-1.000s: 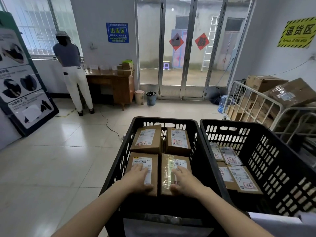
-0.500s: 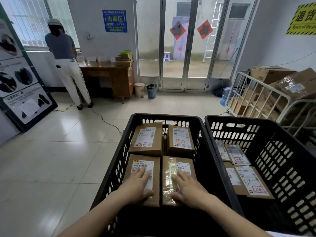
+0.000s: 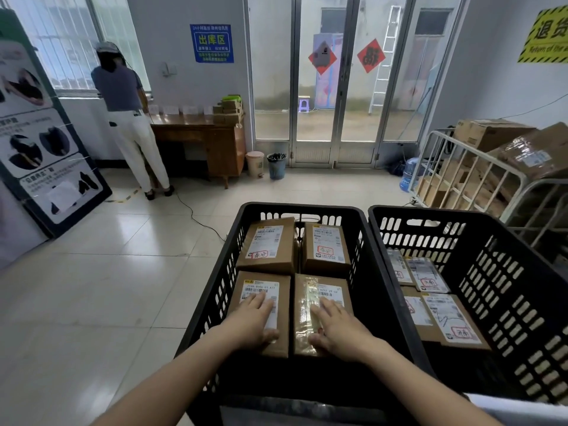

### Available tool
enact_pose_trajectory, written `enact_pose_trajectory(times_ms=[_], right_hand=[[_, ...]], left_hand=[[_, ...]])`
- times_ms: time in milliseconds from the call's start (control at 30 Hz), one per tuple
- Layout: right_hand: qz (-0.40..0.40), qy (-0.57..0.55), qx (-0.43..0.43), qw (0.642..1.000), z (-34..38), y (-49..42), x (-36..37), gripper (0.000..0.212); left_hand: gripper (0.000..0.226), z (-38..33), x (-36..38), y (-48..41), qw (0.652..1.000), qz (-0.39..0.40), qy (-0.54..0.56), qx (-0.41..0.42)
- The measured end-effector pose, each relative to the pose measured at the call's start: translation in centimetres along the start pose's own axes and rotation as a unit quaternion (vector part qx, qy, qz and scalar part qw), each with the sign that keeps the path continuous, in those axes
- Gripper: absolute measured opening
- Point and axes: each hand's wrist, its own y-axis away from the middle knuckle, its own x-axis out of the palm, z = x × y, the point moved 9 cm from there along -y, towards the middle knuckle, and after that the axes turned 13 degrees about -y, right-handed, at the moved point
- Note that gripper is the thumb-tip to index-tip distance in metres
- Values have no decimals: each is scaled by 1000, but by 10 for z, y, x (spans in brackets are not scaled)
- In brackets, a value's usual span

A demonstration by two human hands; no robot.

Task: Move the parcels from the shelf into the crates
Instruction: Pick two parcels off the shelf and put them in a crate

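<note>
Tiled floor (image 3: 107,287) beyond; left hand (image 3: 255,321) and right hand (image 3: 335,324) lie flat on two parcels (image 3: 284,302); I'd press evenly, seating both level.

The left crate (image 3: 301,207) holds 4 brown parcels (image 3: 270,244) in 2 rows, and the right crate (image 3: 507,287) beside it holds flat parcels (image 3: 451,318).

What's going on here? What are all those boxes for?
Someone is packing parcels into two black crates. Their left hand lies flat on the near-left box and their right hand on the near-right box in the left crate, which shows four boxes on top. The right crate holds flatter parcels lower down. Both hands are open, not gripping.
</note>
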Motion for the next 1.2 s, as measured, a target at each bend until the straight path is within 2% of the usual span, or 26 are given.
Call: enact_pose_trajectory(times_ms=[100,200,567,800,1033,1200], right_hand=[[-10,-2,-2,1000,4,6,-6,68],[-41,-7,-10,999,9,17,-16,59],[-92,-40,-18,995,8,80,-32,56],[-121,-76,-38,989,7,116,-31,50],[-188,-73,-43,979,9,165,-42,46],[-222,-81,-4,972,1,209,-38,51]], left_hand=[[75,0,-7,7,1000,-3,-5,-10],[67,-5,-18,16,999,-38,-27,-20],[51,-50,-45,57,990,-141,-14,-24],[50,-73,-40,90,987,-159,-22,-20],[52,-112,-49,110,978,-207,-10,25],[50,-138,-44,137,971,-226,-5,83]])
